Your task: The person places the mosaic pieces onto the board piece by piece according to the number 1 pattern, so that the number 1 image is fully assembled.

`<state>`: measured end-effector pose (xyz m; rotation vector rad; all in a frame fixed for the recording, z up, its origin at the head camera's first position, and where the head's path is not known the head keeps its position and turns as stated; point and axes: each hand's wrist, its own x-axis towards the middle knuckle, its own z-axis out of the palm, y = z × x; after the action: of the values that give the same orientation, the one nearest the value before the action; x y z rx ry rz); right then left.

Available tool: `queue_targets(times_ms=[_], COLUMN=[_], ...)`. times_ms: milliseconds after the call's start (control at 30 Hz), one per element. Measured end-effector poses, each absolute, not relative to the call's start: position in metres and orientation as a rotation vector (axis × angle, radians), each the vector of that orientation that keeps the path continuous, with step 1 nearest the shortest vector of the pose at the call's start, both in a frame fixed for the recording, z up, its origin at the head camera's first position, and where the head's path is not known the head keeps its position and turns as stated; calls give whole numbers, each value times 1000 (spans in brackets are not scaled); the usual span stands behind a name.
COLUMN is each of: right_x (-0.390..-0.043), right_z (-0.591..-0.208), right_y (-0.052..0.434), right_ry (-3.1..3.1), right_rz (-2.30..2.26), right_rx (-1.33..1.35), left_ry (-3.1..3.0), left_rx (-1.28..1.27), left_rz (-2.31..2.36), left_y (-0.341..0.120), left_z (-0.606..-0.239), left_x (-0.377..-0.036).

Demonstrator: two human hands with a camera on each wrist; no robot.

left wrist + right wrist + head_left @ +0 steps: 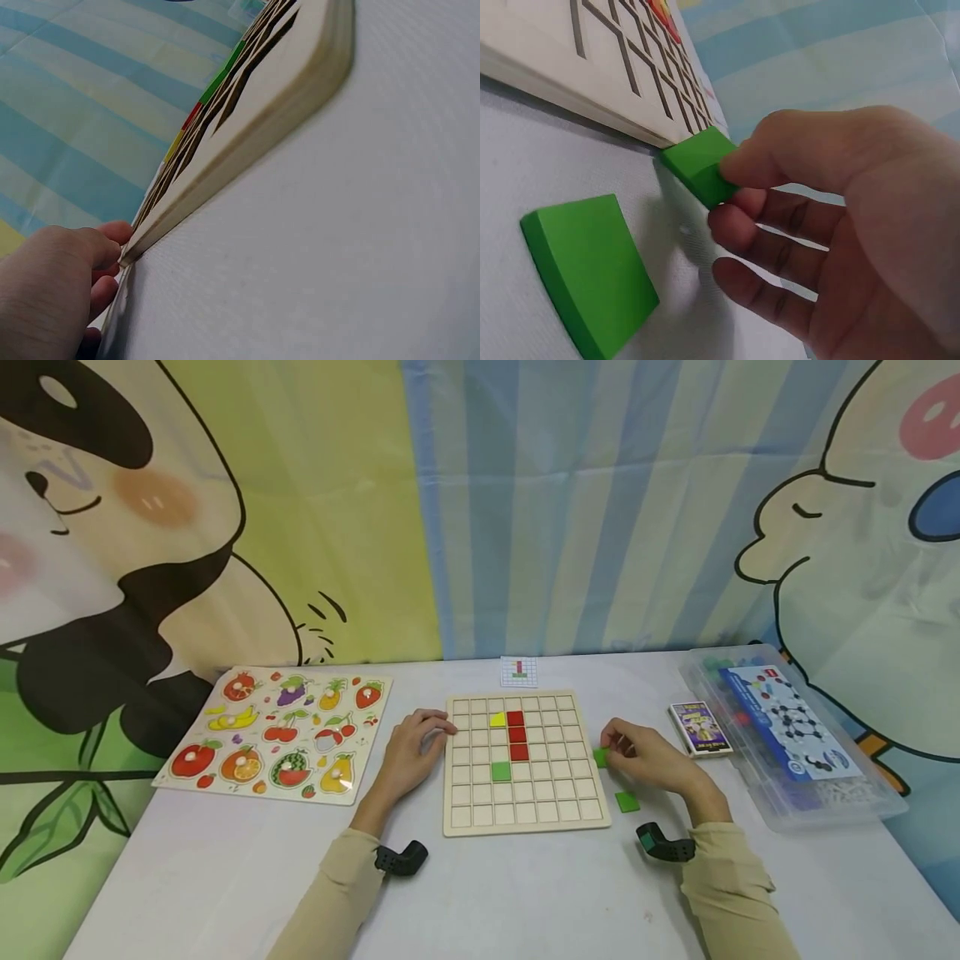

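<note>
A wooden grid board [465, 817] lies flat on the table. In its cells sit a yellow tile [498, 720], a column of red tiles [517, 735] and a green tile [501, 772]. My left hand [411, 752] touches the board's left edge with its fingertips; the left wrist view shows those fingers [105, 247] at the corner. At the board's right side my right hand [648, 758] pinches a green tile [699, 163] between thumb and fingers. A second green tile [592, 270] lies loose on the cloth, nearer me.
A small pattern card [519, 672] lies behind the board. To the left is a fruit puzzle board [273, 735]. On the right are a card box [701, 729] and a clear plastic case [802, 735] with a blue booklet. A printed curtain [570, 510] hangs behind the table.
</note>
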<state>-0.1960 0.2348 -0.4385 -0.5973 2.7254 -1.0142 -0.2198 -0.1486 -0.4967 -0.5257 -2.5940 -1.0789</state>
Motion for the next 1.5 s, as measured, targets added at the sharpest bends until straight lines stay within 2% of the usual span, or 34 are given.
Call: queue_targets(times_ms=[467,933,1500], right_x=[-196,-189,-179], right_z=[-435,-439,-452], right_y=[221,176,134], right_ry=[2793,2707,2775], right_rz=[-1102,-1177,-1140], right_rx=[-624,-797,-797], left_ry=[-2598,-2605,-2611], left_rx=[-532,-522,-514], left_rz=[-1080,-1064,-1081], left_y=[-147,-147,-147], left_z=[-494,-494,-493], left_x=[-220,-220,-221])
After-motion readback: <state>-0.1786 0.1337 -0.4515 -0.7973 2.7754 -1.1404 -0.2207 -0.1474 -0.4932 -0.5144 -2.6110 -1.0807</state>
